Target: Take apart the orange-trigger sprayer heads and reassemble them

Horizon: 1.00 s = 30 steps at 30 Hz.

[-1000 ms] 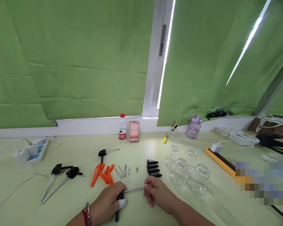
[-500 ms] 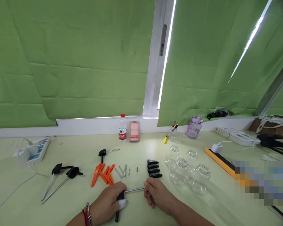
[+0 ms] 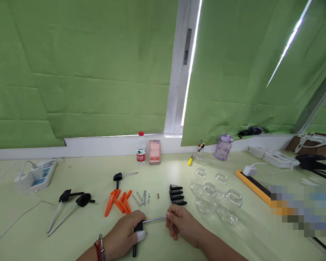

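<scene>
Unchanged: left hand (image 3: pixel 125 228) grips, right hand (image 3: pixel 181 222) pinches, one black-handled metal rod (image 3: pixel 155 219); four black spring-fitted plastic pieces (image 3: pixel 178 198) lie beyond.

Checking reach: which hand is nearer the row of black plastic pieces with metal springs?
Right. The right hand is just in front of the black pieces; the left hand is farther, off to their left.

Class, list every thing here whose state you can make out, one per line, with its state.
Left hand: closed around black handle
Right hand: pinching far end of metal rod
Water bottle: upright, red cap on
Purple jug: upright, lid on
Orange levers: lying loose
Metal pins: lying loose
Black spring pieces: lying side by side
Power strip: plugs inserted
Clear jar: tools standing inside
Green blinds: drawn, light showing between
</scene>
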Available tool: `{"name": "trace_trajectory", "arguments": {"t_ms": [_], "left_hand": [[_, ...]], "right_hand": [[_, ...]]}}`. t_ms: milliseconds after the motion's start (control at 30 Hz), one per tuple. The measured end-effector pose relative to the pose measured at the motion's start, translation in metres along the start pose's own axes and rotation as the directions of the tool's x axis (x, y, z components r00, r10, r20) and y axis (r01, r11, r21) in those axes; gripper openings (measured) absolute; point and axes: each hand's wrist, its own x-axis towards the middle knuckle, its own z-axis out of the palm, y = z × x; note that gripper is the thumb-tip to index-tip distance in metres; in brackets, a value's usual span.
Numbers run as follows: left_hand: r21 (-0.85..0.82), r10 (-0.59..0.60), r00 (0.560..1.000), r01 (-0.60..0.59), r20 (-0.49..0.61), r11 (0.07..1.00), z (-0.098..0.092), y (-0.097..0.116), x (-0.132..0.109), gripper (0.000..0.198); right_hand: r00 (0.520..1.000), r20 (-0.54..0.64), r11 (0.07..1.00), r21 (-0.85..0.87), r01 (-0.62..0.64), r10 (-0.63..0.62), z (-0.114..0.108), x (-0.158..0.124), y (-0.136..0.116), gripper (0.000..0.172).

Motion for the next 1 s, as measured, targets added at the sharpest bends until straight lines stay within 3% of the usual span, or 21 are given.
{"name": "trace_trajectory", "arguments": {"t_ms": [200, 433, 700, 1000], "left_hand": [[-0.027, 0.01, 1.0, -0.01, 0.006, 1.0, -0.001, 0.0, 0.0, 0.019], [-0.031, -0.006, 1.0, 0.006, 0.005, 0.999, 0.001, -0.002, 0.0, 0.019], [-0.034, -0.009, 1.0, 0.009, -0.004, 0.999, 0.001, -0.002, 0.0, 0.017], [-0.193, -0.095, 0.995, 0.085, -0.042, 0.978, 0.004, -0.005, 0.001, 0.029]], "right_hand": [[1.0, -0.005, 0.999, -0.041, -0.026, 0.025, 0.0, 0.002, 0.002, 0.043], [0.996, 0.061, 0.996, 0.077, 0.052, -0.057, -0.004, 0.001, 0.006, 0.035], [0.999, 0.045, 0.999, 0.035, 0.019, -0.021, -0.004, 0.004, 0.009, 0.032], [1.0, 0.0, 1.0, -0.022, 0.003, -0.003, -0.004, 0.006, 0.012, 0.037]]}}
